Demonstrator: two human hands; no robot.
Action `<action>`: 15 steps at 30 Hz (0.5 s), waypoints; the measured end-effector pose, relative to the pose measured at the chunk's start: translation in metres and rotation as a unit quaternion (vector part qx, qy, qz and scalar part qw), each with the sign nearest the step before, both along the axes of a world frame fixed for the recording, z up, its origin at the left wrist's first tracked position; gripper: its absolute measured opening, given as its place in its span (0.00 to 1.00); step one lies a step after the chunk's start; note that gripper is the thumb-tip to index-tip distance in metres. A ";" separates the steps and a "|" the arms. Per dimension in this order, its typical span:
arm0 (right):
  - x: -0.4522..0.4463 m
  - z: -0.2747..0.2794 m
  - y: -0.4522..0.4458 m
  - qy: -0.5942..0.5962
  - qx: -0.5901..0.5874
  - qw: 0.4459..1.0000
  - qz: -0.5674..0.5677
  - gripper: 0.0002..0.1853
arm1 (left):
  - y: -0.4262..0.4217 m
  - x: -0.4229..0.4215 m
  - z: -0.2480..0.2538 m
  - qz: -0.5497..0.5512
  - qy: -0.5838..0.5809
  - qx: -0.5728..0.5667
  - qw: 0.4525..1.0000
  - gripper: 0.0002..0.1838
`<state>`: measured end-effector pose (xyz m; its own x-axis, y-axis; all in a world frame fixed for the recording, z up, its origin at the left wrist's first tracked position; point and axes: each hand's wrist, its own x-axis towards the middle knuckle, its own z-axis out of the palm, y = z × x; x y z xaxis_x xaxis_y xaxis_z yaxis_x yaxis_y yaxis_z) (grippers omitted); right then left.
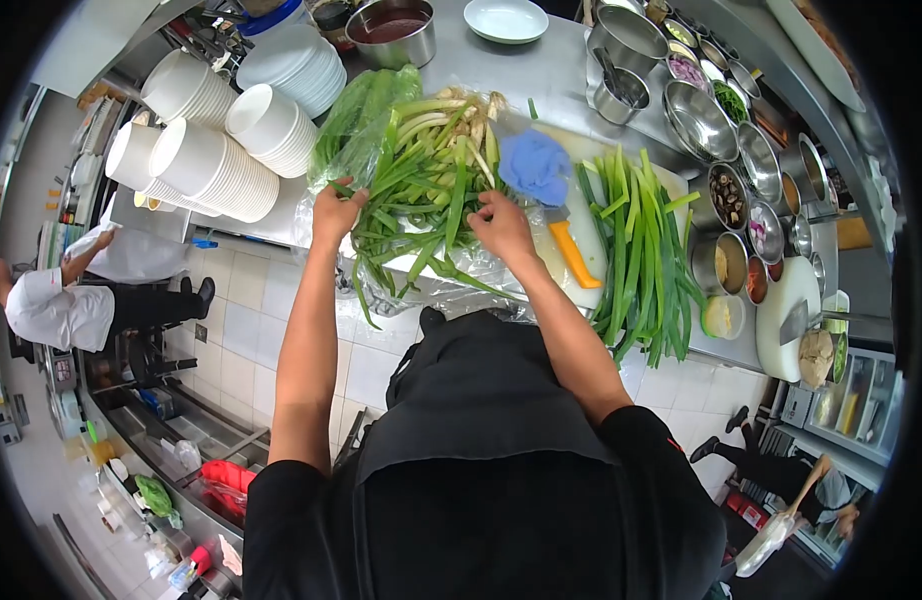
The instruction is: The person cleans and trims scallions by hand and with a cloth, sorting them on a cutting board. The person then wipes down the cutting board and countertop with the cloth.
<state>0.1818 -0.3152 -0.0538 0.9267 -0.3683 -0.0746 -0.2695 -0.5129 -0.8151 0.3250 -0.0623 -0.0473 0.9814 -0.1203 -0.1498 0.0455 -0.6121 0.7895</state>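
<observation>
A heap of untrimmed scallions [431,190], roots at the far end, lies on a clear plastic bag [401,300] at the counter's near edge. At the heap's left side, my left hand [338,212] is closed on the bag's edge, with green leaves against its fingers. My right hand [503,228] sits at the heap's right side, fingers curled in a pinch; what they hold is hidden. Just beyond it, a crumpled blue cloth [534,166] covers part of a yellow-handled knife [574,255]. More scallions [641,250] lie on a white cutting board [584,222], leaves hanging over the edge.
Stacked white bowls [216,170] and plates [293,68] stand left of a bagged green vegetable [356,120]. A pot of red sauce [389,30] and a white plate [506,20] are at the back. Metal bowls [701,120] line the right. Co-workers [66,305] [781,465] stand on both sides.
</observation>
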 end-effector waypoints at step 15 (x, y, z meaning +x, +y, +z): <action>0.004 -0.001 -0.003 -0.021 -0.226 0.974 -0.005 0.19 | -0.029 0.002 -0.019 -0.093 0.008 -0.058 0.994 0.25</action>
<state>0.1859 -0.3182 -0.0546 0.9220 -0.3628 0.1354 -0.2467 -0.8197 -0.5170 0.3265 -0.0913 -0.0664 0.9380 -0.3169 -0.1404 -0.0462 -0.5158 0.8555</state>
